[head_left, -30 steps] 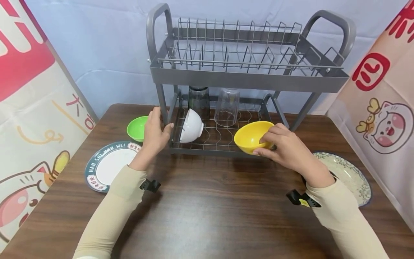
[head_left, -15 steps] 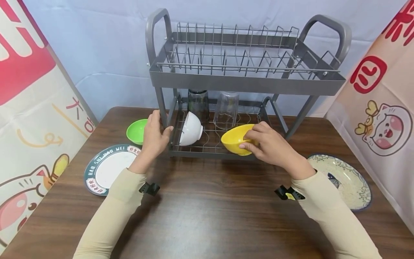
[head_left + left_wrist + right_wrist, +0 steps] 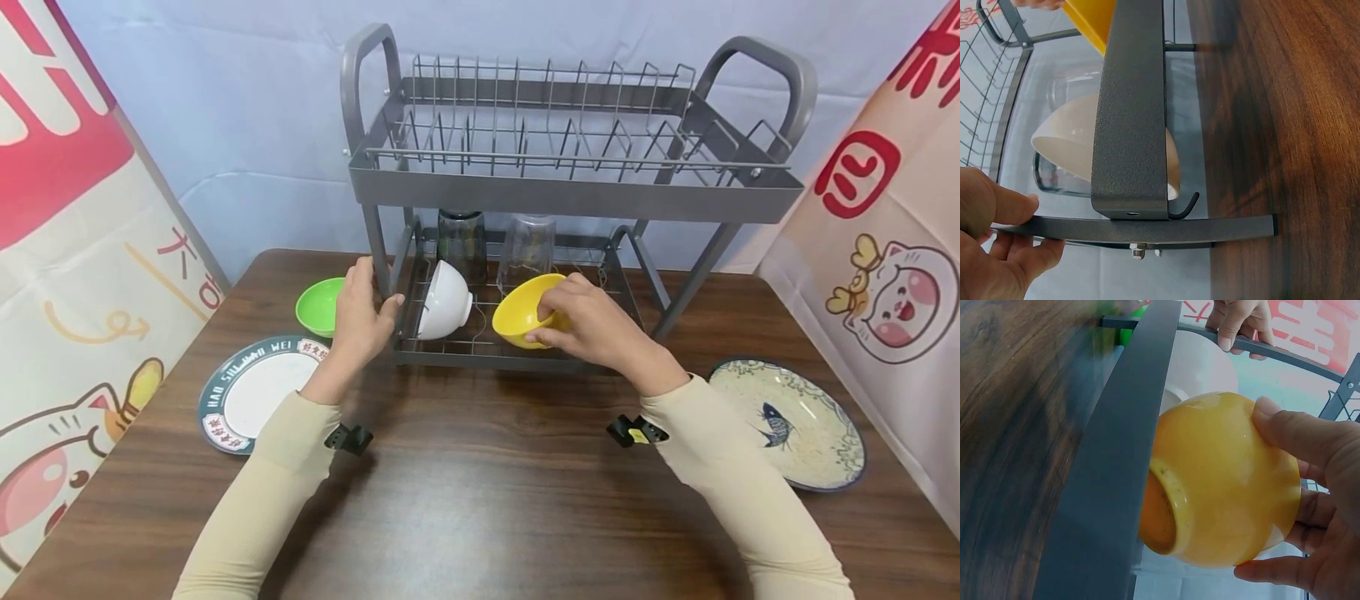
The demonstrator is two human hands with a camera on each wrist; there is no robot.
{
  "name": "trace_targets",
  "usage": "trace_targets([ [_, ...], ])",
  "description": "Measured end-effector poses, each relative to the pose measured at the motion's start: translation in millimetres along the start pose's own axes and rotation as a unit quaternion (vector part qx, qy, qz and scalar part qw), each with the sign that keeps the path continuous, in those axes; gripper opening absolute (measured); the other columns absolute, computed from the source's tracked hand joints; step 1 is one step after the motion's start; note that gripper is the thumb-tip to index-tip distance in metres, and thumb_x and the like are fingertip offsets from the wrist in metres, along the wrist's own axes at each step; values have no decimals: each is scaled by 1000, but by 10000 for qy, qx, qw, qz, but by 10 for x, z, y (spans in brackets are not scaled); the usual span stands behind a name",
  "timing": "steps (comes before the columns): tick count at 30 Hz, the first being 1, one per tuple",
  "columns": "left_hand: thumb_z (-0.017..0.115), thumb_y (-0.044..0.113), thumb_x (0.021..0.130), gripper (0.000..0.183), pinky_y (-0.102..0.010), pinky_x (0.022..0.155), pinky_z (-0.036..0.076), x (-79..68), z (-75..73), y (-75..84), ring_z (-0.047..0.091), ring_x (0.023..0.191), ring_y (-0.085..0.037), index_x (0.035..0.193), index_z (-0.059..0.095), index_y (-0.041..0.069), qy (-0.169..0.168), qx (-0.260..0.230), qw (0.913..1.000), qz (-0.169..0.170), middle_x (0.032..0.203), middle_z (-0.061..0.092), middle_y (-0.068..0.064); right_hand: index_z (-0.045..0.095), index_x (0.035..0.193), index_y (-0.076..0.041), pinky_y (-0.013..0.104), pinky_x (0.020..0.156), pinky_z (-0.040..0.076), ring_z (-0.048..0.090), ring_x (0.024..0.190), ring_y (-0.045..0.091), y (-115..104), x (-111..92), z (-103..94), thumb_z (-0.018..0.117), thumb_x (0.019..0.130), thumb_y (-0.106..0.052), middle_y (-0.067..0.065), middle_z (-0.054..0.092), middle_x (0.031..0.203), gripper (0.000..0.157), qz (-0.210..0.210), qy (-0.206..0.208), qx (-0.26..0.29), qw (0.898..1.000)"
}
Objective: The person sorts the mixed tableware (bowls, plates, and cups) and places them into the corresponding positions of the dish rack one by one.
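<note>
Judged partway through placing tableware on the rack (image 3: 577, 198), upper centre of the head view. Already set in the lower tier (image 3: 487, 362), mid-frame: a white bowl (image 3: 447, 302), tipped on its side left of centre; behind, a dark glass (image 3: 461, 246) and a clear glass (image 3: 527, 242). Apparently being placed: the yellow bowl (image 3: 516, 315), tilted at the front of the lower tier, slightly right of frame centre. Grasped between thumb and fingers of the right hand (image 3: 588, 321); not yet released. Not discernible: full seating on the wires. Gripped by thumb and fingers of the left hand (image 3: 362, 308), left of centre: the left post (image 3: 374, 237). Outside the rack, presumably left to place: at left of frame, a green bowl (image 3: 318, 307) and a blue-rimmed plate (image 3: 255, 392); at lower right, a fish-patterned plate (image 3: 813, 417).
</note>
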State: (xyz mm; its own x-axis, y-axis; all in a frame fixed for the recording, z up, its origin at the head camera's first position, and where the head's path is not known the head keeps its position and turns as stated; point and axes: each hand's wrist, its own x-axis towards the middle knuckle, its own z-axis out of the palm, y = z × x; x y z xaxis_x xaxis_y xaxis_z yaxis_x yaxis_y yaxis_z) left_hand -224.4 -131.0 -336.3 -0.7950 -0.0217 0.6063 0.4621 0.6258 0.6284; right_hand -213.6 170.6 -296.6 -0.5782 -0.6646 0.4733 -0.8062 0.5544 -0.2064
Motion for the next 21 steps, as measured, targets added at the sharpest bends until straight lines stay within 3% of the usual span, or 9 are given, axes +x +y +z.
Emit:
trace_targets([
  [15,67,-7,78,37,-41,69,39,4,0,-21,47,82,-30,110,48,-3,46,121,9999,80,92,49,-17,68,75,-5,36,79,41,50,81,22,-25,331,134,83,69,-18,3,62,76,21,-215,-329,-229,9990],
  [21,67,-7,78,38,-41,69,40,4,3,-17,48,83,-31,110,48,-2,52,106,9999,87,93,49,-17,68,76,-4,35,76,41,48,81,23,11,395,196,83,68,-17,4,61,77,21,-371,-496,-347,9975],
])
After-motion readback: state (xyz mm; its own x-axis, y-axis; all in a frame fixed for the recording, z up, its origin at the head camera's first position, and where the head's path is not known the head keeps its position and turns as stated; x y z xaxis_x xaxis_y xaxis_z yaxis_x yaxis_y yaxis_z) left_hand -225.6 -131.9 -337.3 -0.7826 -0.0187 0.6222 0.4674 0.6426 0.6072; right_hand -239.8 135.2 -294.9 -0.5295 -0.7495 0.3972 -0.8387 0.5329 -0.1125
